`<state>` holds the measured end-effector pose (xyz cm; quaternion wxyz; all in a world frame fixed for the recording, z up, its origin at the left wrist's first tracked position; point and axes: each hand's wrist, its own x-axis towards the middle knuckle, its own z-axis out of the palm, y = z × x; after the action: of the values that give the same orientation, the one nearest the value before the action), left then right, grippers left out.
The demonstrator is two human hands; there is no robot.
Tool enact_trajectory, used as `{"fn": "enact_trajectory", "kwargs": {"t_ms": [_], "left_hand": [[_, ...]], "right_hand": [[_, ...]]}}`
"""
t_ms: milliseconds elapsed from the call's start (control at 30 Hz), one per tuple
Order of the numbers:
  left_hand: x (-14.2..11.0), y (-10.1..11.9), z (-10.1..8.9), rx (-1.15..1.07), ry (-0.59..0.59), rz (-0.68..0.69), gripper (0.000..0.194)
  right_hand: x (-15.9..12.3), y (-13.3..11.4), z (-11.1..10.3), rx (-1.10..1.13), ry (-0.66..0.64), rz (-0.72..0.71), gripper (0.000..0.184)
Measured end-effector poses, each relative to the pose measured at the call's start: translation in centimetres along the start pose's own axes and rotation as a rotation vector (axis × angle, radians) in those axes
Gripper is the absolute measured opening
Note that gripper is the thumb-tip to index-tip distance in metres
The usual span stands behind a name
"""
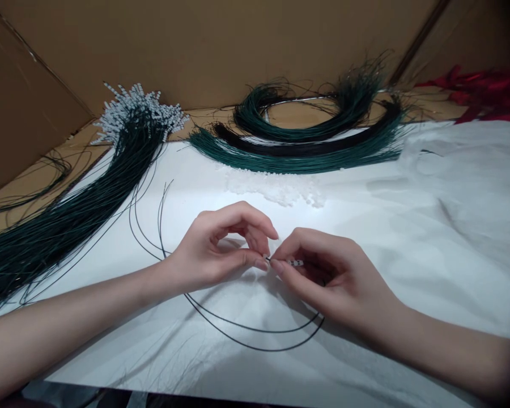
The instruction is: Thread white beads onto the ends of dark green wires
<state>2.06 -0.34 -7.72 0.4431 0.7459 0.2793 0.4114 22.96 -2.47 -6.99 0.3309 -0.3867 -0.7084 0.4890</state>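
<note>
My left hand (pixel 219 246) is closed in a pinch over the white paper, its thumb and a finger holding a tiny white bead (pixel 267 256). Its index finger arches above. Close beside it, my right hand (pixel 338 275) grips a thin dark cord (pixel 266 350) between thumb and index finger. The cord's tip pokes out toward the bead at the left fingertips. A short row of white beads (pixel 297 263) shows on the cord inside the right hand. The cord's long tails loop below both hands and pass under the left wrist.
White sheet (pixel 365 215) covers the work surface. A loose pile of white beads (pixel 280 187) lies beyond my hands. At left lies a bundle of dark green cords (pixel 114 175) with beaded ends (pixel 140 110). Curved cord bundles (pixel 306 161) and red ribbons (pixel 488 93) lie behind, before cardboard walls (pixel 221 51).
</note>
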Motion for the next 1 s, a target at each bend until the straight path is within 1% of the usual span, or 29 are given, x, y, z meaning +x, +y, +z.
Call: {"fn": "enact_trajectory", "kwargs": {"t_ms": [167,400,567,700,867,1000], "left_hand": [[-0.09,-0.06,0.03,0.023,-0.018,-0.021,0.03],[-0.31,0.08,0.23,0.034,-0.003,-0.017,0.023],[-0.31,0.23,0.27,0.06,0.01,-0.015,0.019],[-0.28,0.21,0.24,0.079,-0.006,-0.007,0.021],[-0.2,0.06,0.24,0.093,0.012,0.003,0.026],[0.02,0.17,0.31,0.095,0.019,-0.001,0.028]], "right_hand": [[0.01,0.01,-0.02,-0.028,0.023,-0.02,0.014],[0.09,-0.2,-0.08,-0.078,0.019,-0.016,0.014],[0.12,-0.12,0.03,-0.074,0.029,-0.039,0.015],[0.07,-0.13,0.01,-0.056,0.026,-0.002,0.014],[-0.09,-0.03,-0.04,0.021,0.007,0.067,0.011],[-0.22,0.39,0.01,0.052,0.0,0.068,0.005]]}}
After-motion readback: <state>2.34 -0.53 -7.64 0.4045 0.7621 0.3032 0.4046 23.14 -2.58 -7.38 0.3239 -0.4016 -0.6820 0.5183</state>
